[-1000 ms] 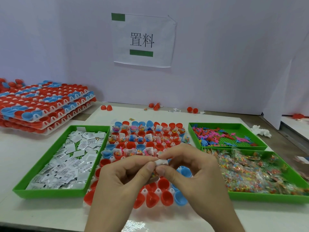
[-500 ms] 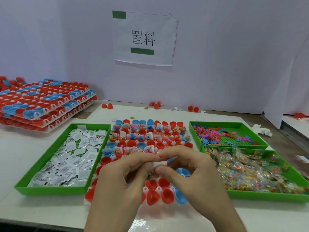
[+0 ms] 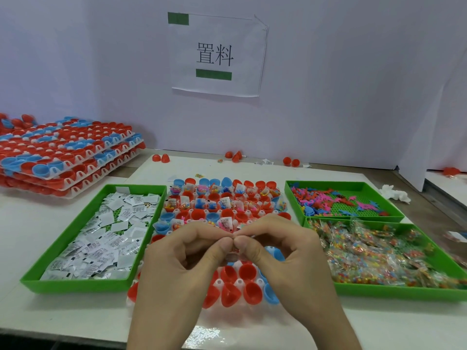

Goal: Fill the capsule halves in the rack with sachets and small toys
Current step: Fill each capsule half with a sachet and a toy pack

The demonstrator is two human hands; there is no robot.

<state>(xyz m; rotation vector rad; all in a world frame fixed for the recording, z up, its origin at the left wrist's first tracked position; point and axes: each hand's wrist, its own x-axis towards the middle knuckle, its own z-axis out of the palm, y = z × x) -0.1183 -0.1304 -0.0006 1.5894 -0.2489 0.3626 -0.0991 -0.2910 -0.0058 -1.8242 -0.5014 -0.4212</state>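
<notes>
Table (image 3: 38, 223): three green trays (image 3: 75, 284), one rack (image 3: 219, 282); left hand (image 3: 182, 261), right hand (image 3: 285, 258) pinch tiny item (image 3: 234, 248).

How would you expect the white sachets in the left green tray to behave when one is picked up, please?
Probably very light and thin: the sachets lie flat and overlapping in the tray. They look like limp paper, so one would likely bend rather than stay stiff. Heaped this loosely, a neighbour may slide or lift along with it.
</notes>
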